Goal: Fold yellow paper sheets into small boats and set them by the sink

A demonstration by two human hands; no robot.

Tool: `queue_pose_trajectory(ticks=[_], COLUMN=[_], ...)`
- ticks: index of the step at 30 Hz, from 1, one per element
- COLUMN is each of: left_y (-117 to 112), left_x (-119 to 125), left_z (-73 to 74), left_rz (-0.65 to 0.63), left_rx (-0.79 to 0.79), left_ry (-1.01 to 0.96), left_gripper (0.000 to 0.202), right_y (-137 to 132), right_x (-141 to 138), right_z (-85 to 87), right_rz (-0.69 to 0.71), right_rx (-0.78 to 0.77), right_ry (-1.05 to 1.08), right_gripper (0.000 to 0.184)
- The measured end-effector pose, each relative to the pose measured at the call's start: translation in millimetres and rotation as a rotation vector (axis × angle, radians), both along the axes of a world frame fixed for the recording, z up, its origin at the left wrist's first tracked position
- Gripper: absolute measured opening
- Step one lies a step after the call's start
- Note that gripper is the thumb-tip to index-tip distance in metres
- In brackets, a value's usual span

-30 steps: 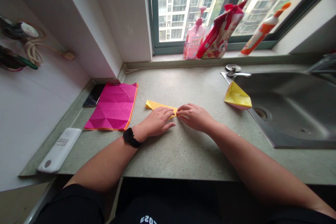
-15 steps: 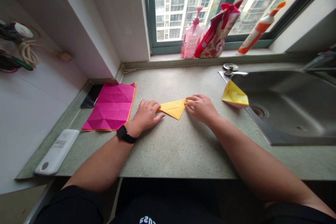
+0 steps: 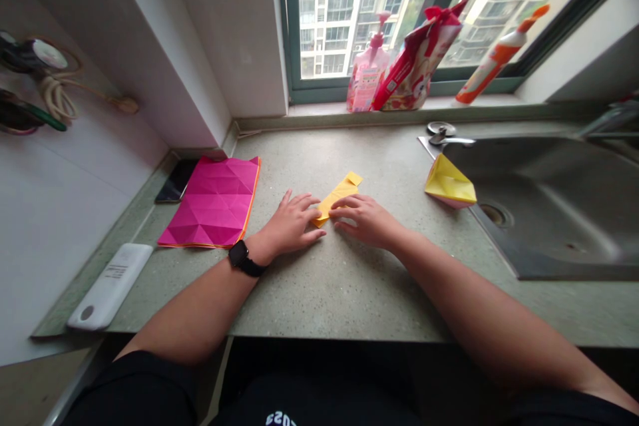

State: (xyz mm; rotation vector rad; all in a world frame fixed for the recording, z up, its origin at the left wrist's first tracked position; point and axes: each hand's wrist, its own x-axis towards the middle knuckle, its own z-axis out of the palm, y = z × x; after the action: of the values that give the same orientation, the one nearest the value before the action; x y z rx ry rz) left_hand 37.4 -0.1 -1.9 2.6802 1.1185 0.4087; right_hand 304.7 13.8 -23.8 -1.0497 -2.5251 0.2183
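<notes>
A narrow strip of folded yellow-orange paper (image 3: 339,194) lies on the speckled stone countertop (image 3: 349,286), slanting up to the right. My left hand (image 3: 292,221) rests flat with its fingers spread, the fingertips at the strip's lower end. My right hand (image 3: 362,219) lies just to the right, its fingertips on the strip's lower part. Neither hand grips the paper. A black smartwatch (image 3: 242,257) sits on my left wrist.
A creased pink sheet (image 3: 212,203) lies left of my hands, beside a phone (image 3: 174,181) and a white remote (image 3: 110,286). A folded yellow paper piece (image 3: 449,183) sits at the steel sink's (image 3: 549,206) edge. Several bottles and a red bag stand on the windowsill.
The yellow paper has gone from a flat triangle to a narrow slanted strip. My hands have moved closer together over its lower end.
</notes>
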Motion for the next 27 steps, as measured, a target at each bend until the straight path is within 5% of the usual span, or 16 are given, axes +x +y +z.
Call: queue_pose_trajectory(ticks=[27], left_y=[0.1], left_x=[-1.2], left_z=[6.9], left_rz=[-0.119], left_rx=[-0.118], left_ry=[-0.041], left_gripper=[0.015], right_y=[8.6], right_x=[4.3], right_z=[0.0], right_rz=[0.077], right_rx=[-0.053], right_ry=[0.067], right_gripper=[0.015])
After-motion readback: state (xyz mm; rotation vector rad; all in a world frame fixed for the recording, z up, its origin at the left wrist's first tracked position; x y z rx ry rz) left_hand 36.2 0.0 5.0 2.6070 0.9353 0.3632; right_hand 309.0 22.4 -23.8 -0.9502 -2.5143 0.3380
